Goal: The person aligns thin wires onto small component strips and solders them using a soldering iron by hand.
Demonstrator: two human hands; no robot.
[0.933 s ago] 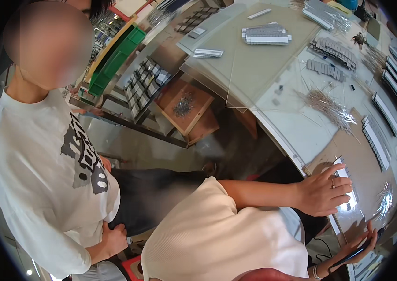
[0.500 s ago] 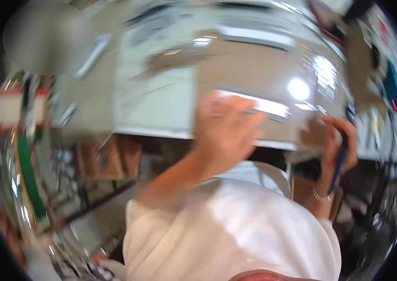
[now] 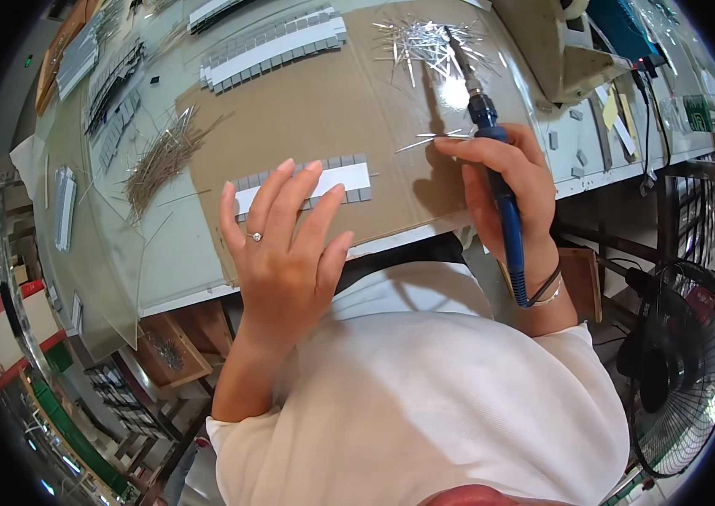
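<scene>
My right hand (image 3: pixel 528 190) is closed around a blue-handled soldering iron (image 3: pixel 484 114), whose cord runs down past the wrist. The iron's dark tip reaches over a pile of thin silver sticks (image 3: pixel 416 51) on the cardboard. A few more silver sticks (image 3: pixel 420 143) lie beside the right index finger. My left hand (image 3: pixel 290 253) is open, fingers spread over a strip of grey tiles with a white band (image 3: pixel 357 179) along its middle. The left fingertips rest on or just above the strip, covering much of its left part.
Brown cardboard (image 3: pixel 323 114) lies on the table under the work. Finished-looking tile strips (image 3: pixel 281 55) lie at the back. Left of the cardboard is a bundle of thin wires (image 3: pixel 163 160). A beige machine (image 3: pixel 555 51) stands at back right; a black fan (image 3: pixel 669 371) stands at lower right.
The view has shifted and sharpened. My right hand has come up from the table's front edge, bringing the soldering iron over the silver sticks. The left hand stays spread at the strip.
</scene>
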